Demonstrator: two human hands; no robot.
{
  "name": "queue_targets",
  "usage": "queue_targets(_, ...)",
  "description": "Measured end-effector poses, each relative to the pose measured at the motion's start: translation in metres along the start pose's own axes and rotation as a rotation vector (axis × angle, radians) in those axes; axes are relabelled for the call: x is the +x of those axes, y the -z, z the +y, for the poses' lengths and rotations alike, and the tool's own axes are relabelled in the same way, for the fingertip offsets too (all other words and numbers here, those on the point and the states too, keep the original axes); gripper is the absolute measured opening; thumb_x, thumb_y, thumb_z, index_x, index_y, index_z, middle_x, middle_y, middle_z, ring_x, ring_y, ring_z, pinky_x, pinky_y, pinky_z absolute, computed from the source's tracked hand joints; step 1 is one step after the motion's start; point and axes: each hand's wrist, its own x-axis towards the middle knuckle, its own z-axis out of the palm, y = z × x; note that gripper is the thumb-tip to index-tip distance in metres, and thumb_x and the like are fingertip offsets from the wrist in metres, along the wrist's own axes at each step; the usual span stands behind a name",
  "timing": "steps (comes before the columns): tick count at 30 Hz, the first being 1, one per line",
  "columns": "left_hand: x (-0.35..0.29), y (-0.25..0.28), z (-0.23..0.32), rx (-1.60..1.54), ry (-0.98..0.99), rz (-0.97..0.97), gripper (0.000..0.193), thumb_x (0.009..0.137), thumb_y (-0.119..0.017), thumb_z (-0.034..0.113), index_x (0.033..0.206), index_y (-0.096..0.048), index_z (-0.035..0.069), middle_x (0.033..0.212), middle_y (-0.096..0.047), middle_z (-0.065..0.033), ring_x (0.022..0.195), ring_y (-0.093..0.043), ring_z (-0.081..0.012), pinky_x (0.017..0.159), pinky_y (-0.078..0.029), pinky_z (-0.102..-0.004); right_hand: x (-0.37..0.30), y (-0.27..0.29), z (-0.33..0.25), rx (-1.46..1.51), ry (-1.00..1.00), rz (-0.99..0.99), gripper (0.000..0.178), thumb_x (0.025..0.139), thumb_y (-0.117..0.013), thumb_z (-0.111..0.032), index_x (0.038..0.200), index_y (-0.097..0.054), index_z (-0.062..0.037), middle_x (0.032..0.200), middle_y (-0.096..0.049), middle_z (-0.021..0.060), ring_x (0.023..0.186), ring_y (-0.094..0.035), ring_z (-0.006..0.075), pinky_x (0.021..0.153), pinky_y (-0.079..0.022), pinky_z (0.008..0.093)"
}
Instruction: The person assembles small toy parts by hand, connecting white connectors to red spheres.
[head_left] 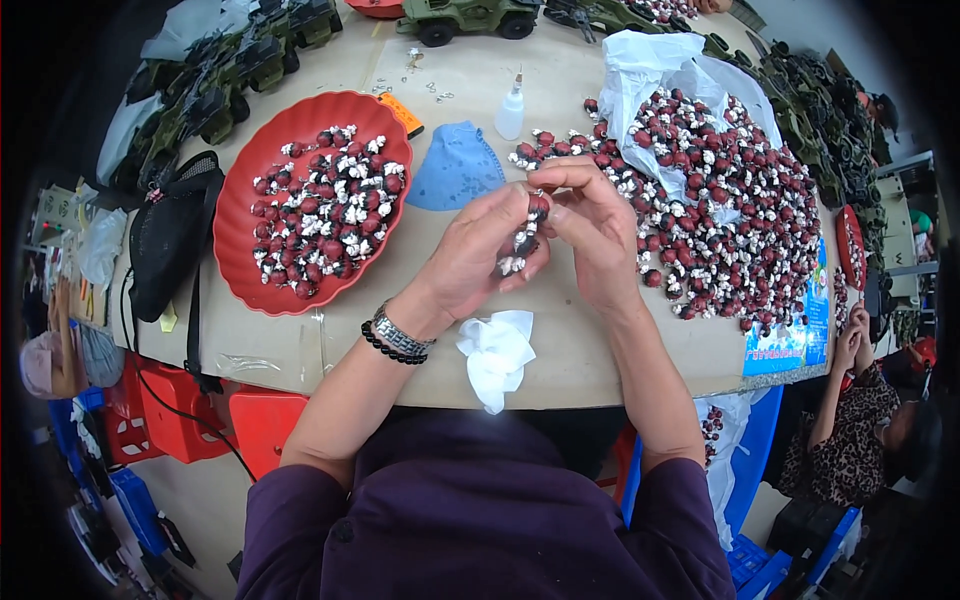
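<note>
Over the table, my left hand (pixel 470 245) is closed around a small dark-red, black and white figurine (pixel 538 208), and a white-and-black part shows below it between the fingers. My right hand (pixel 598 235) meets it from the other side, thumb and bent forefinger pinched at its red top. Whether a tiny part sits between those fingertips is hidden. Many similar small figurines (pixel 725 200) lie heaped to the right, partly on a white plastic bag (pixel 648 62). More of them fill a red scalloped bowl (pixel 228 250) on the left.
A crumpled white tissue (pixel 497 355) lies just below my hands. Beyond them are a blue cloth (pixel 455 170), a needle-tipped bottle (pixel 510 112) and an orange tool (pixel 402 115). Green toy vehicles (pixel 470 18) line the far edge. A black bag (pixel 172 240) is at left; people sit both sides.
</note>
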Motion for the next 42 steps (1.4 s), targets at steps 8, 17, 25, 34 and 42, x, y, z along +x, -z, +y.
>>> queue_targets(8,0.002,0.006,-0.002,0.054,0.010,0.037,0.039,0.103,-0.038,0.042,0.105,-0.052,0.005,0.078,-0.055,-0.0026,0.059,-0.053,-0.0087,0.041,-0.035,-0.0198,0.007,0.010,0.015,-0.152,0.171,-0.074,0.023,0.081,-0.061,-0.001,0.104,-0.062,0.0011,0.112,-0.051,0.0082,0.099,-0.053,0.0144,0.083,-0.046,0.0285)
queue_targets(17,-0.002,0.004,-0.001,0.097,0.046,0.184,0.042,0.103,-0.034,0.043,0.100,-0.053,0.006,0.071,-0.054,-0.0004,0.053,-0.051,-0.0087,0.040,-0.035,-0.0212,0.010,0.009,0.010,-0.505,0.487,-0.073,0.021,0.073,-0.069,-0.004,0.093,-0.063,-0.0042,0.102,-0.064,0.0074,0.091,-0.057,0.0186,0.075,-0.047,0.0298)
queue_targets(25,0.008,-0.010,-0.009,0.104,0.036,0.316,0.050,0.101,-0.031,0.052,0.096,-0.053,0.008,0.071,-0.054,-0.0001,0.051,-0.051,-0.0094,0.036,-0.033,-0.0212,0.003,0.013,0.013,-0.624,0.595,0.004,0.022,0.077,-0.067,-0.006,0.097,-0.058,-0.0043,0.094,-0.059,0.0100,0.093,-0.056,0.0291,0.087,-0.042,0.0399)
queue_targets(34,0.011,0.001,-0.008,0.115,0.018,0.207,0.054,0.099,-0.033,0.056,0.090,-0.052,0.006,0.074,-0.054,-0.0039,0.052,-0.051,-0.0141,0.036,-0.034,-0.0217,0.013,0.031,0.013,-0.561,0.651,0.203,0.018,0.079,-0.067,-0.003,0.095,-0.058,-0.0008,0.093,-0.059,0.0118,0.093,-0.056,0.0275,0.083,-0.045,0.0363)
queue_targets(42,0.012,0.003,-0.008,0.100,0.006,0.184,0.049,0.099,-0.037,0.053,0.090,-0.051,0.007,0.075,-0.053,-0.0033,0.052,-0.051,-0.0133,0.036,-0.034,-0.0217,0.007,0.024,-0.005,-0.044,0.306,0.264,0.013,0.092,-0.059,-0.006,0.102,-0.055,0.0012,0.095,-0.066,0.0072,0.076,-0.061,0.0110,0.062,-0.051,0.0250)
